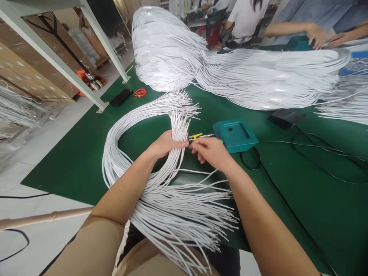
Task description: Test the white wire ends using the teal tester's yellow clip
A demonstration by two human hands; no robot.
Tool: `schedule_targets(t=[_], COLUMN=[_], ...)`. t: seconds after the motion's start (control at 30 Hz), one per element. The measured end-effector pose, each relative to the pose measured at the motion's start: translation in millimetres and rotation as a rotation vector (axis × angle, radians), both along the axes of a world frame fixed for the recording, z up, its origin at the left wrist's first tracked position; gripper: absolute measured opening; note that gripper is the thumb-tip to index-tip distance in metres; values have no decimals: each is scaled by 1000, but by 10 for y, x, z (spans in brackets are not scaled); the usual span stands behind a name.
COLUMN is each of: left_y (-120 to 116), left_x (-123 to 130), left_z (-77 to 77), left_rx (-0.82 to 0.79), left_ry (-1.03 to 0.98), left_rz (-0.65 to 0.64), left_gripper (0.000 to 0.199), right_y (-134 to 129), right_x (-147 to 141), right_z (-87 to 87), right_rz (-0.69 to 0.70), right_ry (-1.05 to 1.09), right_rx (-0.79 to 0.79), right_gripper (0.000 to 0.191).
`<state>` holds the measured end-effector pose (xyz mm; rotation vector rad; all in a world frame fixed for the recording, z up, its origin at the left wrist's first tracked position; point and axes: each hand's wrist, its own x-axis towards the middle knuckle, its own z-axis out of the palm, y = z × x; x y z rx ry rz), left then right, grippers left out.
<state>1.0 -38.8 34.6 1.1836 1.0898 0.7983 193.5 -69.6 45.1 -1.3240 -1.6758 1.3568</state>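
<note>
My left hand (169,145) is wrapped round a bunch of white cables (179,126), their ends pointing up and away from me. Close to its thumb, my right hand (211,151) has its fingers curled in a pinch; whatever is between the fingertips is too small to make out. Just beyond the fingertips is a small yellow piece with metal prongs (197,136), beside a teal box-shaped device (235,135). The held cables belong to a looped bundle (115,142), whose other ends fan out across the table edge towards my lap.
Large coils of white cable (169,46) lie at the back of the green table (287,203). Red-handled scissors (140,92) and a dark phone-like object (121,97) are near the left table leg. Black cords (276,193) run right. Across the table, a co-worker's hands (319,36) are busy.
</note>
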Motion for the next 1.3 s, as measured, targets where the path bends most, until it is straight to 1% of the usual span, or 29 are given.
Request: schedule_targets(t=[0.07, 0.1, 0.17, 0.23, 0.37, 0.47, 0.6, 0.73, 0.83, 0.9, 1.03, 1.17, 1.3], left_y=[-18, -27, -46, -62, -81, -81, -73, -77, -90, -103, -141, -166, -148], left_x=[19, 34, 67, 98, 125, 113, 98, 105, 114, 124, 158, 179, 154], left_z=[7, 11, 13, 9, -5, -11, -15, -15, -16, -15, 10, 29, 9], left_rx=[49, 70, 107, 138, 148, 130, 120, 94, 114, 144, 188, 175, 155], left_ry=[32, 46, 75, 105, 107, 66, 56, 26, 27, 42, 61, 42, 37], left_rz=[-24, -17, 8, 11, -44, -27, 23, 19, 19, 23, -21, -49, -18], left_gripper=[43, 44, 43, 39, 33, 36, 40, 39, 38, 36, 33, 32, 36], right_y=[50, 60, 58, 46, 51, 67, 66, 70, 88, 97, 95, 88, 95], right_x=[-11, -27, -74, -125, -162, -132, -121, -143, -136, -125, -124, -129, -112], right_z=[-9, -19, -46, -80, -155, -182, -172, -172, -172, -165, -158, -171, -175], right_rz=[-182, -226, -237, -240, -275, -260, -222, -209, -192, -182, -172, -139, -107], right_ry=[153, 229, 320, 340, 389, 458, 580, 701, 746, 758, 723, 697, 732], right_rx=[32, 18, -34, -50, -27, -93, -202, -307, -370, -383, -347, -337, -388], right_gripper=[18, 19, 23, 29, 28, 24, 22, 20, 17, 18, 30, 36, 36])
